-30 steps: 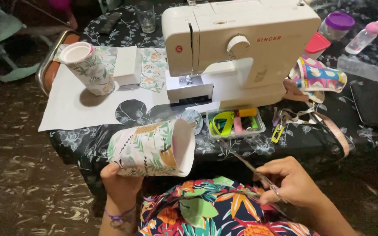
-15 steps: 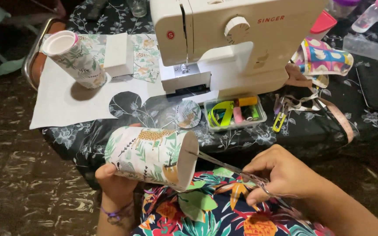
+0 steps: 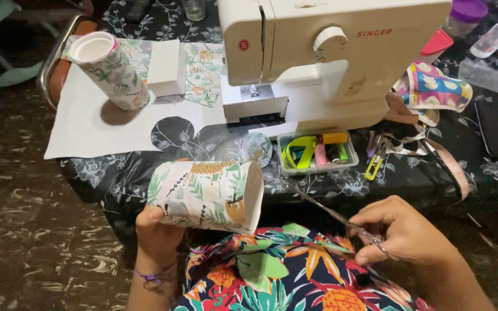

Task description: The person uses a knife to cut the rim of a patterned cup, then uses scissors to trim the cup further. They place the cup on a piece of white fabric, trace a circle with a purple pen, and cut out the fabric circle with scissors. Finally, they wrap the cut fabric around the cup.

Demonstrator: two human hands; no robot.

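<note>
Left hand: the left hand (image 3: 158, 233) is wrapping its grip around the closed end of a fabric-covered tube (image 3: 206, 194), holding it sideways in the air just off the tabletop's near edge, open end pointing toward the right hand.
Right hand: the right hand (image 3: 402, 233) is closing its grip through the handles of a pair of scissors (image 3: 341, 220), fingers curled in; the blades are pointing up and left toward the tube's open rim, tips near it; whether they touch, I cannot tell.
Lap: both hands are working above a bright floral garment (image 3: 283, 273).
Tabletop: a white sewing machine (image 3: 329, 57) is standing at the middle of the dark floral tabletop (image 3: 479, 167); a clear box of notions (image 3: 317, 152) is sitting just in front of it by the near edge.
Left end: a second covered tube (image 3: 110, 70) is standing tilted on a white sheet (image 3: 93, 129).
</note>
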